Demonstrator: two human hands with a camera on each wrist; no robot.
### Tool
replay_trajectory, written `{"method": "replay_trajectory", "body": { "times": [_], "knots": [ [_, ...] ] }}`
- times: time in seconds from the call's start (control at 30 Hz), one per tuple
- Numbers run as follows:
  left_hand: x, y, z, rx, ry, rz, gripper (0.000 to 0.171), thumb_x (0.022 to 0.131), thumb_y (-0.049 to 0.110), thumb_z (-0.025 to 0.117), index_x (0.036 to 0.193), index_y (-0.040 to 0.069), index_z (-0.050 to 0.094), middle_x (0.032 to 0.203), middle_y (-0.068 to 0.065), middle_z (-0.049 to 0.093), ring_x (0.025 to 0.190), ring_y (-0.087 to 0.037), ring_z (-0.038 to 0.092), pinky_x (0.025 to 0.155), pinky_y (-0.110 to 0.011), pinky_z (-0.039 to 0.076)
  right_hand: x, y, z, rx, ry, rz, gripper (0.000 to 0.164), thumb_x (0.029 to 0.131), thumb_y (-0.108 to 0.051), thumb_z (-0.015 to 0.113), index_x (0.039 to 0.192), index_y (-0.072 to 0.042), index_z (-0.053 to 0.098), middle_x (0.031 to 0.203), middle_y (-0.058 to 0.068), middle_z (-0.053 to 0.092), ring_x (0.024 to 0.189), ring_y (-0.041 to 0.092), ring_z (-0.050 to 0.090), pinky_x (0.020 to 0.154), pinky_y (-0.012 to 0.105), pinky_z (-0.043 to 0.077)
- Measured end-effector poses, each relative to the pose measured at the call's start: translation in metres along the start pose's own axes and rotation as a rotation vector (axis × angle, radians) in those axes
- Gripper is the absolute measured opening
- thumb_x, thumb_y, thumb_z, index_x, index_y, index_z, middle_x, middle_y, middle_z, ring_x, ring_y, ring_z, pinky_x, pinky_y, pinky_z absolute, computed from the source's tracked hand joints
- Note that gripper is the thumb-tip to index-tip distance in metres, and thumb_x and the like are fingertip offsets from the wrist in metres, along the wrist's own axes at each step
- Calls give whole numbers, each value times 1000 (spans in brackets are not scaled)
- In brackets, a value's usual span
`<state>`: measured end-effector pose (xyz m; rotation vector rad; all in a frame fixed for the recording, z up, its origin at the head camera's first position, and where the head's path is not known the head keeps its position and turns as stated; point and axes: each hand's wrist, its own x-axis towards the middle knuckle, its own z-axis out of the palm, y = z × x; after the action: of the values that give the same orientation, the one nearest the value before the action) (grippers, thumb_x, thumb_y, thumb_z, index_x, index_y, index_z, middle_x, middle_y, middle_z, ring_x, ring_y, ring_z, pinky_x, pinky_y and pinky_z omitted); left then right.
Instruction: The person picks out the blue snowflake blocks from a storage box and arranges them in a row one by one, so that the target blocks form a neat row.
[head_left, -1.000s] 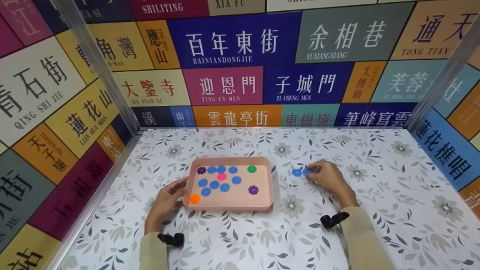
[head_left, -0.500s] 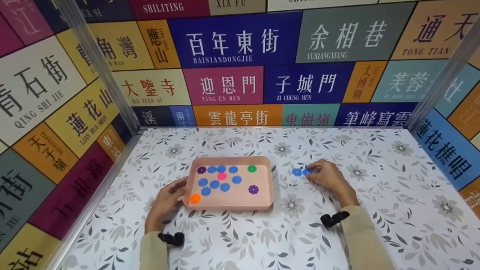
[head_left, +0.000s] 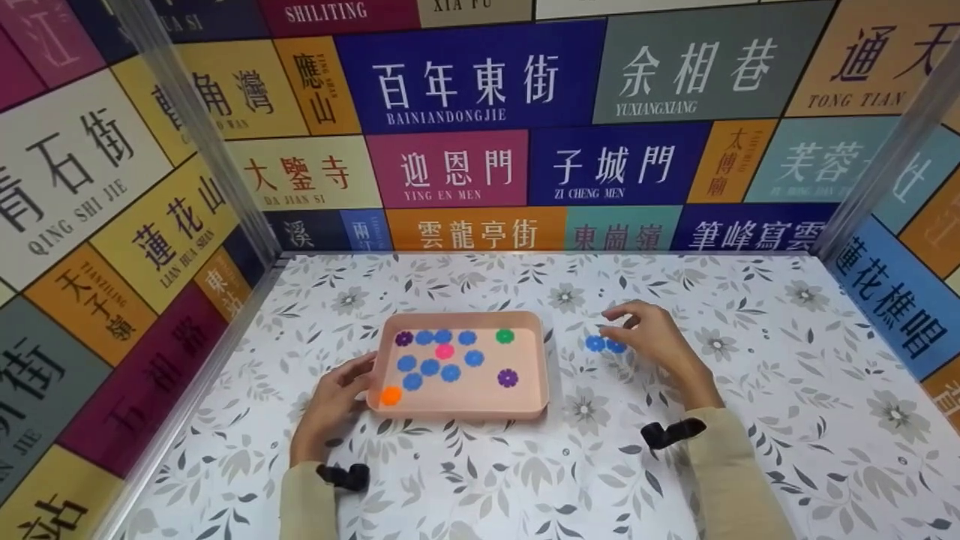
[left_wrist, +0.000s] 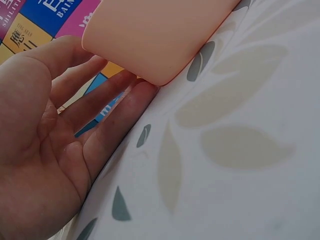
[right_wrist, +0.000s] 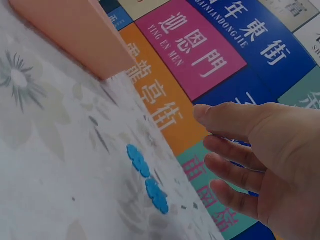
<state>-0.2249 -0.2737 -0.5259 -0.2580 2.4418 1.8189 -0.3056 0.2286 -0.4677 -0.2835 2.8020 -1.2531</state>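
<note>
My left hand (head_left: 337, 396) rests its fingers against the left side of a pink tray (head_left: 465, 415), without curling round it. The left wrist view has those fingertips (left_wrist: 147, 91) at the tray's lower corner. Several small flower-shaped discs lie in the tray: blue ones (head_left: 429, 367), a pink one (head_left: 445, 351), a green one (head_left: 505, 337), an orange one (head_left: 391, 396) and purple ones (head_left: 508, 378). To the tray's right, two blue flower-shaped discs (right_wrist: 138, 160) lie side by side on the table. Just above them hovers my right hand (head_left: 654, 337), fingers parted and holding nothing.
A white tabletop (head_left: 495, 480) with a leaf and flower print carries everything. Panels with coloured street-name signs (head_left: 480, 82) stand along its back and both sides. Black straps with small devices (head_left: 671, 433) sit at both wrists.
The right hand has let go of the right-hand blue disc and lifted slightly, its thumb and finger spreading apart. Left hand and tray stay where they were.
</note>
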Motion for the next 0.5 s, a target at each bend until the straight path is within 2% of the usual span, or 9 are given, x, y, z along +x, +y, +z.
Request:
{"method": "replay_trajectory", "body": {
  "times": [0.2, 0.5],
  "knots": [
    [1, 0, -1, -17, -4, -19, 44, 98, 28, 62, 142, 27, 57, 148, -4, 55, 121, -23, 60, 92, -34, 58, -5, -29, 4, 0, 31, -102, 34, 94, -33, 69, 120, -11, 72, 115, 11, 72, 98, 27, 64, 71, 28, 52],
    [3, 0, 0, -7, -11, -60, 44, 96, 34, 64, 139, 35, 58, 148, 2, 55, 120, -22, 59, 99, -37, 55, -6, -62, 23, 35, 13, -197, 27, 95, -33, 69, 116, -17, 74, 114, 6, 73, 98, 23, 64, 72, 31, 53]
  ]
}}
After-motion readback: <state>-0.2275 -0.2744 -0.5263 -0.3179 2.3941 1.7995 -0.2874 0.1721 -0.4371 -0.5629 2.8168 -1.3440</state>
